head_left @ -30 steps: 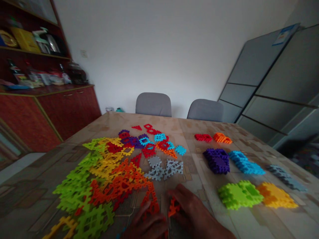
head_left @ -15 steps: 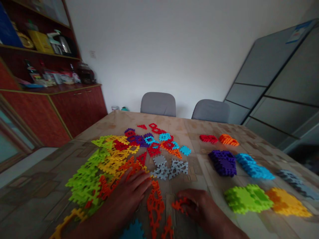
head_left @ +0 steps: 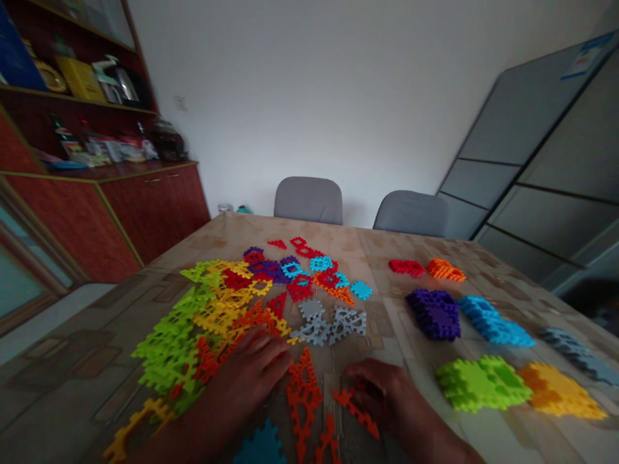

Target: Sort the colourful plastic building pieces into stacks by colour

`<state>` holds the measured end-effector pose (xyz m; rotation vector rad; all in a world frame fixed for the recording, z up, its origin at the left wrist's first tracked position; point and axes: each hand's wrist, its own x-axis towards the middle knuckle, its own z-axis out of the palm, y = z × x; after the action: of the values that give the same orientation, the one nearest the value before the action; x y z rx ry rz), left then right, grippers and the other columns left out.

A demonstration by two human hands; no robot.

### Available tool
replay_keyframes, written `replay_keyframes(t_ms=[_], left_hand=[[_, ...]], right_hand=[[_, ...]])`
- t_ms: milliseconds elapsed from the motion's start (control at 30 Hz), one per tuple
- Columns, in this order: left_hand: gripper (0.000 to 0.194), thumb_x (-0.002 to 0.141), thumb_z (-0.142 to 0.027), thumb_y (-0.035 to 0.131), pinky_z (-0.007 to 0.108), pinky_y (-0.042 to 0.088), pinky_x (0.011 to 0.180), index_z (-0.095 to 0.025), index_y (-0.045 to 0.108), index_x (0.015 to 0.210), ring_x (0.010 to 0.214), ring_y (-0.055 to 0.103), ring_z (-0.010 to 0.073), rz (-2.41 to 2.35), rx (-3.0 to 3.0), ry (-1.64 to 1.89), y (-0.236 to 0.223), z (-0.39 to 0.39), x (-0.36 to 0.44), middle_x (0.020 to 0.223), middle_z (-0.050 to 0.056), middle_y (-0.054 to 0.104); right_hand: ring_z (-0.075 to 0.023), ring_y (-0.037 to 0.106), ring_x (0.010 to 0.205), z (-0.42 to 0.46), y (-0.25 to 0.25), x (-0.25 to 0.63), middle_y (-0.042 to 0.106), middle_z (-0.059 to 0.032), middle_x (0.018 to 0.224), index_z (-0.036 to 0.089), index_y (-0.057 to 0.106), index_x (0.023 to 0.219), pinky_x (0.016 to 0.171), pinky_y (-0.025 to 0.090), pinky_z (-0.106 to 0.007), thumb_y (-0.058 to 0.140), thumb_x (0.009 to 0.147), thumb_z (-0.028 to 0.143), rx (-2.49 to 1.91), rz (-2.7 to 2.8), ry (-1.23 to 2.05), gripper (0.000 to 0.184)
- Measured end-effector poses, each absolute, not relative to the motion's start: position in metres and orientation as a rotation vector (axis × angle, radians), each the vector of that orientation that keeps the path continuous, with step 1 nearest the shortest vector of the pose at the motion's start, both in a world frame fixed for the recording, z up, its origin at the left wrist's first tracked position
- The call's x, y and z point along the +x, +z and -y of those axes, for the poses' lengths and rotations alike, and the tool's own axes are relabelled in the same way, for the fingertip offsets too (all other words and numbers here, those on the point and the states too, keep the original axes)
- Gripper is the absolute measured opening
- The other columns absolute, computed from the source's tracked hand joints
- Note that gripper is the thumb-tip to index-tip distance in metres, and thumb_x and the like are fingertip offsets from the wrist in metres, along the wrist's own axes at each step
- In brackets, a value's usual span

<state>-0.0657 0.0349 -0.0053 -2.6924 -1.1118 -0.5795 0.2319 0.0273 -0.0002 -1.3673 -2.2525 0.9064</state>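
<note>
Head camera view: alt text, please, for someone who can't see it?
A person's right hand holds an orange toothed piece at a table; the left hand is over a multicolored heap, with color-sorted stacks at right.

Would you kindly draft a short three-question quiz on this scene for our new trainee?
1. True or false: in the picture, the purple stack lies left of the light-blue stack.
2. What colour is the piece at the fingers of the right hand? A) lime green B) orange C) grey
3. Fill in: beyond the table stand two ____ chairs.

Key: 1. True; 2. B; 3. grey.
</note>
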Motion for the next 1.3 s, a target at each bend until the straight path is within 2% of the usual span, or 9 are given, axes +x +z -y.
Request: replay_keyframes(t_ms=[167,267,467,633,767,1000,1100,1200,1300], left_hand=[[0.019,0.103,-0.011,0.054,0.032,0.05,0.087,-0.02,0.069,0.109,0.092,0.064,0.0194,1.064,-2.659,-0.689,0.001,-0.034,-0.072,0.101,0.002,0.073],[0.025,0.106,-0.01,0.045,0.033,0.049,0.087,-0.02,0.068,0.111,0.092,0.064,0.0193,1.035,-2.662,-0.762,0.003,-0.034,-0.073,0.102,0.002,0.074],[0.029,0.109,-0.018,0.04,0.032,0.047,0.087,-0.022,0.069,0.112,0.093,0.063,0.0185,1.012,-2.658,-0.909,-0.004,-0.032,-0.07,0.101,0.002,0.075],[0.032,0.111,-0.021,0.037,0.032,0.047,0.092,-0.023,0.069,0.112,0.1,0.063,0.0186,0.969,-2.715,-0.923,-0.002,-0.026,-0.069,0.11,0.002,0.074],[0.035,0.112,-0.021,0.034,0.028,0.049,0.092,-0.021,0.068,0.11,0.098,0.064,0.0168,0.816,-2.724,-0.961,0.013,-0.02,-0.064,0.106,0.003,0.075],[0.043,0.114,-0.026,0.026,0.021,0.049,0.086,-0.02,0.068,0.104,0.084,0.065,0.0133,0.72,-2.762,-1.035,0.036,-0.009,-0.049,0.092,0.0,0.075],[0.042,0.114,-0.024,0.026,0.021,0.051,0.084,-0.021,0.068,0.106,0.081,0.064,0.0136,0.747,-2.807,-0.965,0.042,-0.003,-0.047,0.09,-0.001,0.075],[0.037,0.113,-0.023,0.03,0.022,0.052,0.087,-0.025,0.067,0.114,0.083,0.065,0.0142,0.735,-2.887,-0.906,0.04,0.003,-0.045,0.09,-0.001,0.074],[0.031,0.11,-0.021,0.038,0.02,0.053,0.089,-0.029,0.068,0.114,0.082,0.066,0.0133,0.707,-2.967,-0.949,0.029,0.008,-0.04,0.089,-0.001,0.073]], right_hand=[[-0.0171,0.06,0.068,-0.028,0.001,0.234,0.07,-0.0038,0.079,0.017,0.073,0.101,0.06,0.043,-0.026,0.059,0.087,0.025,-1.398,2.178,1.034,0.021],[-0.0123,0.053,0.053,-0.028,-0.004,0.235,0.06,0.0022,0.066,0.017,0.069,0.102,0.051,0.039,-0.023,0.06,0.09,0.04,-1.368,1.964,1.337,0.027],[-0.0064,0.053,0.048,-0.019,0.001,0.229,0.062,0.0036,0.074,0.019,0.065,0.101,0.045,0.036,-0.017,0.068,0.086,0.057,-1.208,1.708,1.753,0.04],[-0.007,0.052,0.048,-0.004,0.006,0.213,0.058,0.0052,0.066,0.019,0.066,0.093,0.046,0.038,-0.017,0.067,0.088,0.046,-1.142,1.684,1.831,0.028],[-0.0083,0.05,0.054,0.004,-0.004,0.202,0.059,0.0049,0.07,0.02,0.069,0.088,0.05,0.039,-0.018,0.067,0.082,0.025,-1.124,1.752,1.725,0.008],[-0.0126,0.056,0.067,-0.003,-0.014,0.206,0.064,0.0014,0.078,0.02,0.071,0.086,0.057,0.041,-0.02,0.06,0.077,0.012,-1.188,2.013,1.28,0.017],[-0.0108,0.052,0.057,-0.005,-0.014,0.208,0.059,0.0021,0.072,0.02,0.07,0.09,0.051,0.039,-0.02,0.061,0.087,0.026,-1.193,1.969,1.312,0.011],[-0.0096,0.049,0.049,-0.005,-0.015,0.203,0.054,0.0045,0.066,0.021,0.068,0.102,0.046,0.038,-0.019,0.058,0.093,0.054,-1.101,1.799,1.563,0.035],[-0.0095,0.051,0.048,-0.004,-0.015,0.197,0.058,0.0036,0.07,0.021,0.064,0.117,0.043,0.039,-0.02,0.057,0.086,0.076,-1.033,1.649,1.714,0.063]])
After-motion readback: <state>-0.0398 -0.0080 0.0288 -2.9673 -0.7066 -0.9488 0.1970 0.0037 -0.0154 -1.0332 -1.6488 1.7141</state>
